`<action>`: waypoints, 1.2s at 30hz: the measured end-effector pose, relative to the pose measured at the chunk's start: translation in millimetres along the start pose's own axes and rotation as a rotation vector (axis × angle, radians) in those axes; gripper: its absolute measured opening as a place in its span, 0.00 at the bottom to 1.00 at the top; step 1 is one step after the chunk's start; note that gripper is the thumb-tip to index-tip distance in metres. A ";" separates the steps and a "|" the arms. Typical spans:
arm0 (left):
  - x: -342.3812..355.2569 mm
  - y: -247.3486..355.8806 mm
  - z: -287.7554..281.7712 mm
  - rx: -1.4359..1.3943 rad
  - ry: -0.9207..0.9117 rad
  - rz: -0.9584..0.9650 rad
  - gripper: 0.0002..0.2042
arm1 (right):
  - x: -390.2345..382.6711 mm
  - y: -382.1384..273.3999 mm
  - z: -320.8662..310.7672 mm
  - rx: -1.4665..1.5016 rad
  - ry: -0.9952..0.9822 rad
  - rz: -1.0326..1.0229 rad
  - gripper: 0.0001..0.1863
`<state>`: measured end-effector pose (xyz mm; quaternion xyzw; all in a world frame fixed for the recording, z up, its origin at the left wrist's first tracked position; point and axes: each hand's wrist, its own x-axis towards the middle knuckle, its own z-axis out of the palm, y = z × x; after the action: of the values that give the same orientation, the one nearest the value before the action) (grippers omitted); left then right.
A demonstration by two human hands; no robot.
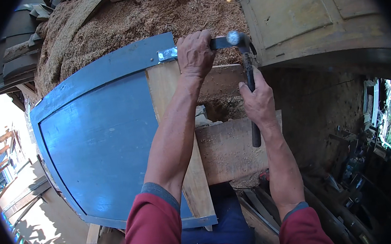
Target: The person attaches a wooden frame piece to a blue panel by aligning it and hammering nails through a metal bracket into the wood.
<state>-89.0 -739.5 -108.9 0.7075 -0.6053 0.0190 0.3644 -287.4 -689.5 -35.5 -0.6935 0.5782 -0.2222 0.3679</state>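
Observation:
My right hand (259, 99) is closed round the dark handle of a claw hammer (250, 76). The hammer's shiny head is up beside the end of a dark flat bar (219, 43); whether they touch I cannot tell. My left hand (195, 53) is closed on that bar, and its grip hides the rest of it. Just left of this hand, a shiny pale patch (167, 54) shows on the frame of a blue panelled door (100, 134). A pale wooden board (196, 186) runs along the door's right end, partly behind my left forearm.
Under my hands are worn wooden planks (234, 151) with a gap holding wood scraps. A heap of shavings (187, 12) lies beyond the door. A yellowish panelled door (297, 13) stands at upper right. Timber and clutter (347, 183) fill the lower right.

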 end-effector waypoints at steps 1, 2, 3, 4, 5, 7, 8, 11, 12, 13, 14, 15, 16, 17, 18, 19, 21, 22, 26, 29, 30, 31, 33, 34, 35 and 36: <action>-3.4 -6.7 -1.9 -0.001 -0.008 0.018 0.08 | 2.4 6.4 -4.1 -0.018 -0.033 -0.025 0.26; -4.4 -6.8 -3.8 -0.001 -0.010 0.018 0.08 | 2.0 5.2 -4.4 -0.017 -0.033 -0.024 0.26; -4.9 -7.1 -5.6 -0.004 -0.011 0.021 0.08 | 0.6 2.5 -6.1 0.073 0.045 0.054 0.26; -5.3 -7.3 -7.3 -0.008 -0.012 0.023 0.08 | -1.0 -1.5 -7.9 0.162 0.123 0.132 0.25; -4.0 -5.1 -9.8 -0.003 -0.010 0.020 0.08 | -2.3 -8.8 -7.0 0.359 0.201 0.175 0.23; -0.3 3.5 -11.5 -0.069 -0.035 0.076 0.07 | -10.8 -15.7 -11.2 0.493 0.197 0.242 0.22; 2.1 6.0 -11.0 -0.070 -0.030 0.076 0.07 | -14.4 -17.8 -14.6 0.623 0.202 0.309 0.22; 9.5 4.9 -10.4 -0.044 -0.036 0.022 0.06 | -20.5 -10.2 -14.7 0.615 0.179 0.287 0.22; 12.0 3.0 -8.7 -0.041 -0.032 0.023 0.06 | -21.0 -10.4 -15.0 0.620 0.148 0.298 0.21; 14.4 1.4 -6.9 -0.059 -0.024 0.027 0.06 | -20.0 -11.9 -15.5 0.623 0.146 0.294 0.21; 16.0 0.7 -5.3 -0.082 -0.019 0.027 0.06 | -19.1 -12.5 -15.6 0.611 0.157 0.276 0.21; 17.9 -0.5 -4.0 -0.084 -0.018 0.025 0.06 | -18.0 -13.4 -15.6 0.599 0.168 0.259 0.21; 20.0 -2.2 -2.8 -0.065 -0.008 0.007 0.07 | -15.0 -15.4 -15.6 0.597 0.167 0.259 0.21; 22.0 -2.4 -1.2 -0.045 0.003 -0.009 0.07 | -9.9 -18.1 -17.1 0.585 0.190 0.248 0.21; 23.1 -2.8 0.0 -0.044 0.004 -0.009 0.07 | -4.3 -19.3 -16.8 0.573 0.212 0.237 0.21; 23.8 -3.3 0.8 -0.045 0.027 -0.013 0.07 | 1.9 -19.8 -14.1 0.574 0.211 0.236 0.21; 24.1 -1.7 4.6 -0.055 0.048 -0.020 0.07 | 15.3 -20.2 -10.0 0.437 0.203 0.227 0.22; 24.2 -1.6 5.8 -0.052 0.046 -0.029 0.07 | 20.2 -18.2 -8.5 0.433 0.204 0.228 0.22; 25.5 -3.7 5.5 -0.051 0.054 -0.040 0.08 | 36.9 -11.8 -10.8 0.018 -0.074 -0.027 0.20; 24.6 -6.1 3.8 -0.029 0.035 -0.053 0.08 | 34.2 -12.7 -0.5 0.182 0.119 0.153 0.18; 25.2 -6.5 4.3 -0.030 0.037 -0.052 0.08 | 34.5 -13.7 2.3 0.201 0.175 0.185 0.18; 25.7 -6.8 4.7 -0.037 0.050 -0.058 0.07 | 34.3 -15.0 -1.8 0.094 0.061 0.100 0.19; 23.6 -9.1 3.3 -0.041 0.056 -0.062 0.07 | 36.0 -21.3 -9.9 -0.014 -0.061 0.021 0.23; 22.6 -10.6 2.5 -0.041 0.057 -0.048 0.07 | 34.6 -18.8 -5.1 -0.012 -0.062 0.022 0.23; 23.8 -8.7 3.2 -0.046 0.063 -0.037 0.07 | 33.7 -16.4 0.3 0.094 0.081 0.083 0.23; 25.1 -6.6 4.0 -0.050 0.065 -0.038 0.07 | 32.4 -15.0 3.1 0.132 0.122 0.100 0.23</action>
<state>-78.1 -762.7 -103.3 0.7085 -0.5799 0.0202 0.4016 -268.0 -719.1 -29.7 -0.6232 0.6175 -0.2829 0.3878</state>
